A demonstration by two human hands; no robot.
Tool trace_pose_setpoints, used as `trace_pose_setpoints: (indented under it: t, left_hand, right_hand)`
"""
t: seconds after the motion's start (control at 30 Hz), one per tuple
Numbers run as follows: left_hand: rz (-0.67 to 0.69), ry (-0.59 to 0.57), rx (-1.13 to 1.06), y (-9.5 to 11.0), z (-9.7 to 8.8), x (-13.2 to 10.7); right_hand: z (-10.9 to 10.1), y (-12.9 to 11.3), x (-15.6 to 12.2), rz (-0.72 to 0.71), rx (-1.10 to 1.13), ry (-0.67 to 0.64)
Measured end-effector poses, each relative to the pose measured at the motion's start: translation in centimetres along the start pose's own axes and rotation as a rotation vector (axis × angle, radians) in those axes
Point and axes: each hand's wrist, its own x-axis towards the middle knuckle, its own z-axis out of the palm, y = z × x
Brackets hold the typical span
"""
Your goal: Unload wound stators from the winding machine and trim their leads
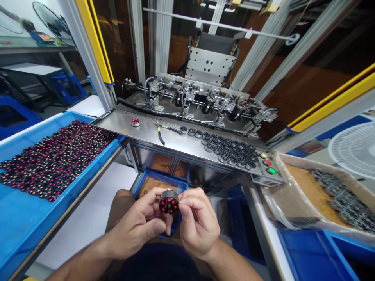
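Observation:
A small round motor (169,196) with a dark grey rim and red-and-black windings is held up between my hands, its wound face tilted toward me. My left hand (136,228) grips it from the left, index finger behind and thumb below. The fingers of my right hand (202,222) are pinched together at the motor's right edge, touching it. Whether they also hold a thin wire cannot be made out. Beyond the hands, one red-and-silver motor (135,122) stands on the steel ledge (120,121) by yellow-and-black pliers (160,132).
Many red-and-black wound parts fill a blue tray (8,144) at left. Dark metal rings (234,149) cover the ledge's right part, beside a button box (268,179). Behind stands a machine (211,66). At right is a lined carton (288,203) of similar parts; a blue bin (140,183) lies below.

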Motion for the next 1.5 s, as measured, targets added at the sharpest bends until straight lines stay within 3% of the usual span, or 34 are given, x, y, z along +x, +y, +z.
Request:
trace_pose_setpoints:
  t: [0.23,0.37,0.57,0.67,0.77,0.93,1.03,1.23,1.4,1.5]
  left_hand:
    - [0.048,-0.015,-0.134,-0.6,0.0,0.5]
    - [0.158,-0.031,-0.161,-0.7,-0.3,0.4]
    - [0.299,0.077,-0.101,-0.4,-0.1,0.2]
    - [0.337,0.125,-0.157,-0.5,0.1,0.3]
    - [0.259,0.157,-0.195,-0.6,0.0,0.4]
    - [-0.101,-0.057,-0.197,-0.4,0.3,0.3]
    - [-0.06,-0.002,-0.209,-0.3,0.6,0.1]
    - [0.215,0.179,0.02,-1.0,0.7,0.0]
    - [0.563,0.326,0.407,-1.5,0.7,0.0]
    - [0.647,0.366,0.526,-1.6,0.6,-0.1]
  right_hand:
    - [-0.7,-0.9,-0.1,0.038,-0.084,-0.053]
    - [-0.8,-1.1,0.1,0.103,-0.077,-0.06]
    - [-0.6,-1.2,0.8,0.204,-0.009,-0.067]
    - [-0.8,-1.2,0.7,0.147,0.014,-0.094]
    - [-1.2,-1.0,0.6,0.012,-0.004,-0.125]
    - [-2.1,-0.8,0.7,-0.149,-0.108,-0.173]
    - [-2.2,-1.1,0.7,-0.143,-0.131,-0.167]
    - [-1.2,-1.5,-0.1,0.104,0.008,-0.085]
    - [-0.6,-0.9,-0.9,0.495,0.279,-0.091]
    - [-0.2,-0.2,-1.4,0.692,0.503,-0.116]
